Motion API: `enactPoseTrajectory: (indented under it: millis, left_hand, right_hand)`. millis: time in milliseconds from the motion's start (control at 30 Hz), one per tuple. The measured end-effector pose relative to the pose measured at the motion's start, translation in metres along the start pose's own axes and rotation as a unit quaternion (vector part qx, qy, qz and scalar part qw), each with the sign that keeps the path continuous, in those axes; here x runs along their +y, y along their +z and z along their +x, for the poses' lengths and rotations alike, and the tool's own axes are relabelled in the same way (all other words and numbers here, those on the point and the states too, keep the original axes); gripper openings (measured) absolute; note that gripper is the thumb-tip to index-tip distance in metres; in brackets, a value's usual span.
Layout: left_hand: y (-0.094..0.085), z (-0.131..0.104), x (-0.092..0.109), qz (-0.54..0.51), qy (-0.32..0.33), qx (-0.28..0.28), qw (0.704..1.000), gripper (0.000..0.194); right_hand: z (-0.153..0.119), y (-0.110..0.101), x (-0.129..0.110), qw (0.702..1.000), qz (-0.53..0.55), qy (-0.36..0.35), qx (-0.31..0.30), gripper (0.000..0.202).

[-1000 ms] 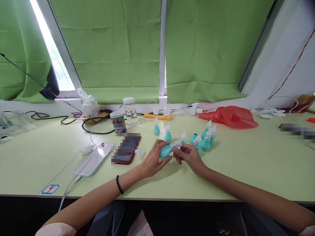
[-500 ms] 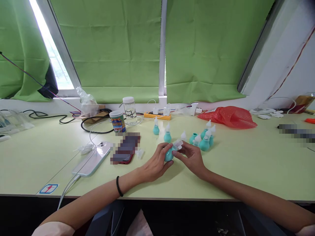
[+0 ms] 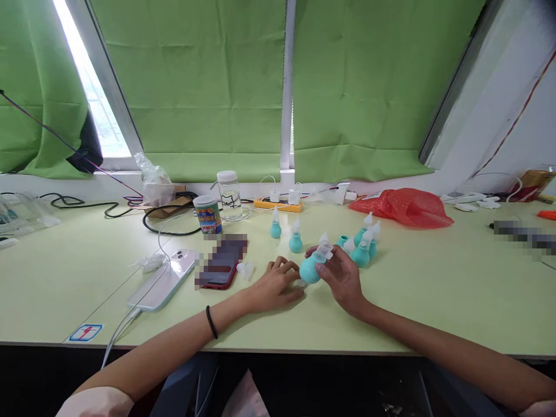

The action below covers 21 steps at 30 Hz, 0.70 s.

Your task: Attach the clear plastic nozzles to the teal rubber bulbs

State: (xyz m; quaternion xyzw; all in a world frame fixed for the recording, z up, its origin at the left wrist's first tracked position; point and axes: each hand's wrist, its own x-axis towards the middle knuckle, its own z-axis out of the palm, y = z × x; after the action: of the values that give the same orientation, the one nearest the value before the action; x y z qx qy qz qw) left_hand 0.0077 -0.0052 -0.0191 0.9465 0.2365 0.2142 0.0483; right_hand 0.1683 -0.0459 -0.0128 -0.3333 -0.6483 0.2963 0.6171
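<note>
My right hand (image 3: 343,282) grips a teal nasal aspirator bulb (image 3: 310,270) by its neck, above the table. A clear plastic part (image 3: 324,250) sits on the bulb's top, tilted up and to the right. My left hand (image 3: 273,285) rests low at the table just left of the bulb, fingers apart. A small clear piece (image 3: 301,282) shows by its fingertips; whether they touch it I cannot tell. Beyond stand two aspirators with clear tips, one nearer (image 3: 296,240) and one farther (image 3: 275,227). Right of my right hand is a cluster of several more (image 3: 361,255).
Left of my hands lie clear nozzle parts (image 3: 245,270), a dark phone (image 3: 223,263) and a white phone (image 3: 163,284) on a cable. A printed canister (image 3: 208,217), a clear jar (image 3: 229,200) and an orange power strip (image 3: 264,204) stand behind. A red plastic bag (image 3: 403,207) lies back right.
My left hand has let go of the bulb and lowered to the table. My right hand now holds the aspirator alone, shifted slightly right.
</note>
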Motion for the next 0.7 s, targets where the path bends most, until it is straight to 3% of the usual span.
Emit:
enactPoseTrajectory:
  millis: [167, 267, 333, 533, 700]
  left_hand:
    - [0.000, 0.001, 0.002, 0.042, -0.022, -0.006, 0.999, 0.015]
    - [-0.002, 0.002, -0.001, -0.038, -0.088, 0.071, 0.993, 0.011]
    - [-0.003, 0.003, -0.004, -0.123, -0.139, 0.135, 0.973, 0.012]
    - [-0.005, 0.008, -0.014, -0.402, -0.235, 0.201, 0.862, 0.016]
    - [-0.007, 0.008, -0.015, -0.593, -0.231, 0.233, 0.735, 0.025]
  right_hand:
    - [-0.002, -0.001, 0.006, 0.999, -0.008, 0.028, -0.035, 0.020]
    - [-0.002, -0.002, 0.007, 0.996, -0.058, 0.034, -0.064, 0.017]
    - [-0.001, -0.002, 0.007, 0.991, -0.094, 0.038, -0.084, 0.015]
    - [0.003, -0.001, 0.014, 0.979, -0.164, 0.056, -0.108, 0.011]
    - [0.003, 0.000, 0.017, 0.976, -0.181, 0.059, -0.108, 0.010]
